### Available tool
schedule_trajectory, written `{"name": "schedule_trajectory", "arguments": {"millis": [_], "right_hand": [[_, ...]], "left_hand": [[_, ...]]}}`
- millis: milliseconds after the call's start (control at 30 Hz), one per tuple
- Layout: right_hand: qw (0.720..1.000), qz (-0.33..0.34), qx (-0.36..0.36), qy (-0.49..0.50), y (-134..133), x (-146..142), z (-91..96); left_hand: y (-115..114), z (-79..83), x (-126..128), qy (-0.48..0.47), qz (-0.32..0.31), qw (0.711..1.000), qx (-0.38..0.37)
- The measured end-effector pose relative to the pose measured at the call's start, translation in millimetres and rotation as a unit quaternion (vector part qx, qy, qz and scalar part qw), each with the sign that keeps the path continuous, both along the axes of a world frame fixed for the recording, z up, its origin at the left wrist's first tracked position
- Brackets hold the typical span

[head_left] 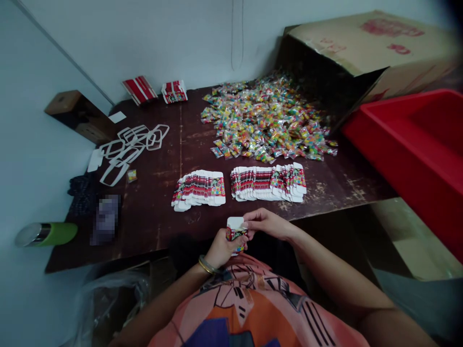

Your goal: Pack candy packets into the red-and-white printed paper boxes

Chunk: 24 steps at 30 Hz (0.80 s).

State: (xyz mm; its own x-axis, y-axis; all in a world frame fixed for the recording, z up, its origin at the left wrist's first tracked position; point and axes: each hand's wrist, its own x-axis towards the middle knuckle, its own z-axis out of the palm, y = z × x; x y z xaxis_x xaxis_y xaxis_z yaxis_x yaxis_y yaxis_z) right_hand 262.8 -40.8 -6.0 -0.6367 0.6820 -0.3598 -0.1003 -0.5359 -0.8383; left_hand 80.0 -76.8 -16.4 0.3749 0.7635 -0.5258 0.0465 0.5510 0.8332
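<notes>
Close to my body, below the table's front edge, my left hand is wrapped round a small printed carton with a white top flap. My right hand pinches the carton near its upper right edge; whether anything else is between those fingertips I cannot make out. Just beyond the hands, a fanned row of flat red-and-white cartons lies on the table, with a second longer row to its right. Behind them spreads a large heap of clear packets of colourful candies.
The dark table carries loose white bands, a single candy packet and two carton bundles, one red-striped, one banded. A green bottle is at left. A cardboard box and red bin flank the right.
</notes>
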Motion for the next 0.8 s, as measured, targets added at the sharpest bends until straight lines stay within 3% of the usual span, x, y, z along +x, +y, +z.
{"name": "schedule_trajectory", "arguments": {"millis": [100, 233, 367, 533, 667, 800], "right_hand": [[0.995, 0.037, 0.076, -0.048, -1.5, 2.2, 0.0], [0.992, 0.070, 0.077, -0.076, -2.9, 0.6, -10.1], [0.990, 0.026, 0.099, -0.101, -10.0, -6.7, -13.5], [0.965, -0.030, 0.224, -0.136, -25.3, -18.9, -0.7], [0.954, -0.062, 0.247, -0.160, -30.2, -25.2, 0.1], [0.941, -0.056, 0.288, -0.169, -30.0, -23.4, -0.4]], "left_hand": [[-6.2, -3.8, -2.7, 0.020, -0.045, 0.999, 0.007], [-12.1, -5.4, -9.8, -0.030, -0.060, 0.998, -0.020], [-13.6, -1.1, -16.7, -0.104, -0.021, 0.984, -0.140], [-13.9, 4.3, -17.7, -0.161, 0.034, 0.962, -0.218], [-16.7, 6.3, -18.0, -0.191, 0.057, 0.953, -0.228], [-21.6, 3.9, -24.2, -0.221, 0.035, 0.959, -0.175]]}}
